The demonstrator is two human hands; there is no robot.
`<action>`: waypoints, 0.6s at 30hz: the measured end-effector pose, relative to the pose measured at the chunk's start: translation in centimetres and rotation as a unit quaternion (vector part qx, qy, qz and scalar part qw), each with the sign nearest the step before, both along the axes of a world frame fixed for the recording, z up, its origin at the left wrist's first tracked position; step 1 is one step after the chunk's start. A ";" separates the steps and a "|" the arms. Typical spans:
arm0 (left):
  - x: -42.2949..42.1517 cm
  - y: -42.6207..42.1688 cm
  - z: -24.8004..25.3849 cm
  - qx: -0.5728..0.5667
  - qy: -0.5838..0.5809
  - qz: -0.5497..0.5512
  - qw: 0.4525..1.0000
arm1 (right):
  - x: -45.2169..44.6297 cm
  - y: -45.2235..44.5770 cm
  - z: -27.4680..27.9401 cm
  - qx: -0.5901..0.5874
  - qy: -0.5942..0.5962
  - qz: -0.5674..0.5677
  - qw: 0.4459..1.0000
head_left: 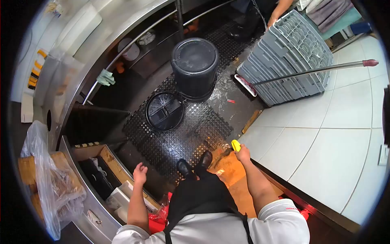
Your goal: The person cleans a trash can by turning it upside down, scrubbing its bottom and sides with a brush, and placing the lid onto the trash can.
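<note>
A small, bright-yellow object with a narrow, flattened shape [235, 145] is in the person's right hand [243, 153], jutting forward from the closed fingers over the floor beside the white-tiled wall [313, 150]. What exactly it is cannot be made out at this size through the wide lens. The step in hand appears to be simply holding or carrying it; the next move seems to call for a secure grip and careful footing, since the floor ahead looks wet. The right arm reaches forward and outward, elbow slightly bent. The left arm is bent, its empty left hand [140, 173] loosely open, fingers a little curled, near an open wooden-sided box [111, 158]. Ahead of the black shoes [205, 158] spreads a perforated black rubber mat [203, 126], bearing a round black plastic lid [164, 111] just beside a tall black plastic bin [195, 65]. Farther right, a long metal-handled brush [308, 72] leans across stacked grey plastic crates [280, 65], near another person's hand [274, 19].
</note>
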State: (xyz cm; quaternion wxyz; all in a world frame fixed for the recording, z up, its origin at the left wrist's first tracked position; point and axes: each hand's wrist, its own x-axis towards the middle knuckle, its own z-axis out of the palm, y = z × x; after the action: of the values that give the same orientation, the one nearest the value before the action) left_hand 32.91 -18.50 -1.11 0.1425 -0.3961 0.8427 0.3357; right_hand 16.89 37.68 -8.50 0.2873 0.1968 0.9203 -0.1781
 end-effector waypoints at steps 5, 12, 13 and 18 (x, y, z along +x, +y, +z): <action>-2.1 -0.1 -0.8 0.061 0.057 0.039 0.996 | 0.6 -0.5 2.1 0.003 0.036 0.000 0.999; 1.9 -0.3 -1.7 0.026 0.017 0.052 0.998 | 2.6 -0.3 4.6 0.013 0.074 -0.026 0.997; 3.0 -0.4 -1.6 0.015 -0.001 0.045 0.999 | 2.6 -0.3 5.0 0.014 0.071 -0.029 0.997; 6.6 -0.5 -2.0 0.029 -0.027 0.073 0.997 | 4.3 0.6 7.0 0.021 0.056 -0.024 0.998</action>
State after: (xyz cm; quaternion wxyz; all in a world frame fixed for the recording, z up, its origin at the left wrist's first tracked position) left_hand 39.50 -19.02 -3.08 0.1516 -0.4614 0.7974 0.3582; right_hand 21.23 38.23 -1.54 0.2271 0.2143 0.9335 -0.1761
